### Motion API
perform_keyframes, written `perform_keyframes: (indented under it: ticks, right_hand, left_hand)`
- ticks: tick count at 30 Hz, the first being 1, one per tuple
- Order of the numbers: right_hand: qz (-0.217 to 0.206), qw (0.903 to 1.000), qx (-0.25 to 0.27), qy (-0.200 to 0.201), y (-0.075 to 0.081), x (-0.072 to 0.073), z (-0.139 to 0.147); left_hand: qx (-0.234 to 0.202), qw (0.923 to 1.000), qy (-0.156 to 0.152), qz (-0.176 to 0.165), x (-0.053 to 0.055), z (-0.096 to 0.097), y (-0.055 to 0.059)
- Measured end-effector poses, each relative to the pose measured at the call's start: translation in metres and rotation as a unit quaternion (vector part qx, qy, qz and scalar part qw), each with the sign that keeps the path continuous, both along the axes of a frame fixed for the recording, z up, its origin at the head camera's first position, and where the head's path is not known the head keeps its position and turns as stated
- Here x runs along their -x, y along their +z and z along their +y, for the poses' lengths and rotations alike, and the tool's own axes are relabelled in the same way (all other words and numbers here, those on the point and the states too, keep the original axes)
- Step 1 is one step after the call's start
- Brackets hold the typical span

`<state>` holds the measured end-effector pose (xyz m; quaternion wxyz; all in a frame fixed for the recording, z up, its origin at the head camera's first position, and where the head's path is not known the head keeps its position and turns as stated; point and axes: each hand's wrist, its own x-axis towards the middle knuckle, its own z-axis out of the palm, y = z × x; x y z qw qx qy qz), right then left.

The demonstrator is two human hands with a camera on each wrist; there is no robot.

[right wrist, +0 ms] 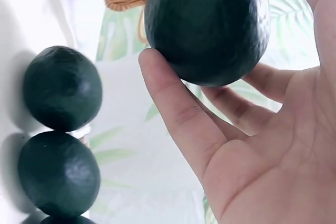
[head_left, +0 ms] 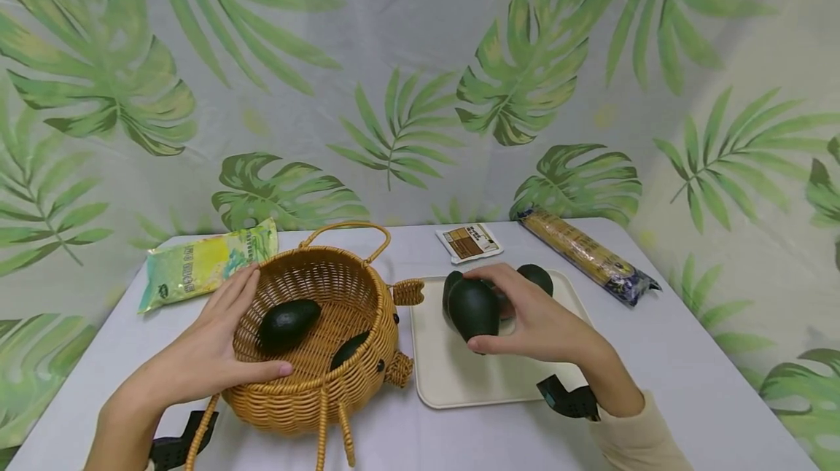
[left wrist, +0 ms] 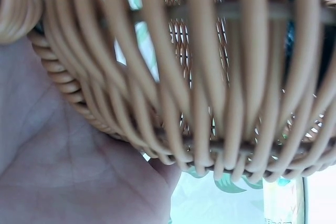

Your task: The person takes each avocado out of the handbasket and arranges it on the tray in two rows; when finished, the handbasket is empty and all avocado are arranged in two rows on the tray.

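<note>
My right hand point(head_left: 534, 314) holds a dark green avocado point(head_left: 474, 308) between thumb and fingers above a cream tray point(head_left: 453, 383). Other avocados point(right wrist: 62, 87) lie on the tray, partly hidden by the hand in the head view; one avocado point(head_left: 534, 278) shows behind it. My left hand point(head_left: 203, 347) rests on the near left rim of a round wicker basket point(head_left: 308, 402), its fingers and thumb spread and fairly straight. In the left wrist view, the palm point(left wrist: 79, 156) lies against the basket rim. Two avocados are inside the basket, one avocado point(head_left: 289, 325) plainly seen, the other half hidden by the wall.
A yellow-green packet point(head_left: 203, 267) lies behind the basket on the left. A small flat brown-and-white package point(head_left: 469, 242) lies behind the tray. At the right back lies a long packet of noodle-like sticks point(head_left: 584, 252). The basket's handle point(head_left: 348, 226) stands up at its far side.
</note>
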<state>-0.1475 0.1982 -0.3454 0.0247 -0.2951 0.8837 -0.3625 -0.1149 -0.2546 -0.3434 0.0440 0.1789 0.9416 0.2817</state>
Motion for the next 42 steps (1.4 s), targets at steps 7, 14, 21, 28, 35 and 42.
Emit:
perform_keyframes:
  ticks: [7, 14, 21, 28, 35, 42]
  right_hand:
    - [0.002, 0.9995, -0.030, -0.004, -0.007, -0.001, 0.000]
    - [-0.029, 0.9988, -0.039, 0.003, -0.012, -0.001, 0.002]
    - [-0.047, 0.9976, -0.051, 0.005, -0.021, 0.001, 0.004]
    - [-0.036, 0.9957, -0.084, 0.015, -0.031, 0.004, 0.003]
    - [-0.030, 0.9942, -0.101, 0.020, -0.035, 0.004, 0.004]
    - [-0.034, 0.9931, -0.111, 0.018, -0.036, 0.003, 0.005]
  left_hand:
    - [-0.010, 1.0000, -0.001, 0.001, -0.001, -0.002, 0.000]
    - [-0.009, 1.0000, -0.002, 0.003, -0.001, -0.001, 0.000]
    - [-0.014, 0.9999, -0.005, 0.008, -0.001, 0.000, 0.001]
    - [-0.014, 0.9998, -0.007, 0.014, -0.001, 0.001, 0.002]
    - [-0.015, 0.9997, -0.010, 0.017, 0.000, 0.001, 0.002]
    - [-0.019, 0.9996, -0.008, 0.018, 0.000, 0.001, 0.002]
